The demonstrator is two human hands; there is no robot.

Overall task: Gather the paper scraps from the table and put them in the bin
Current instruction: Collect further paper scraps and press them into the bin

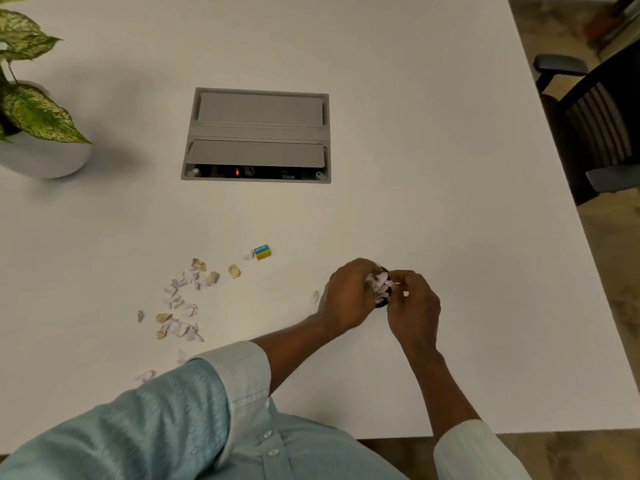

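Both hands met over a small dark bin (382,303), barely visible between them. The left hand (349,295) cupped its side; the right hand (412,306) pinched a wad of paper scraps (379,284) at what seemed its mouth. More loose scraps (181,303) lay well left of the hands, on the table (450,202).

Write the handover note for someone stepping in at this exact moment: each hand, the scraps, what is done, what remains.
Left hand and right hand: both closed around a wad of scraps over a small dark container, seemingly the bin.
Done: one handful gathered.
Left: the loose scraps on the table, one stray piece beside the left hand, two near the sleeve. An eraser lies nearby.
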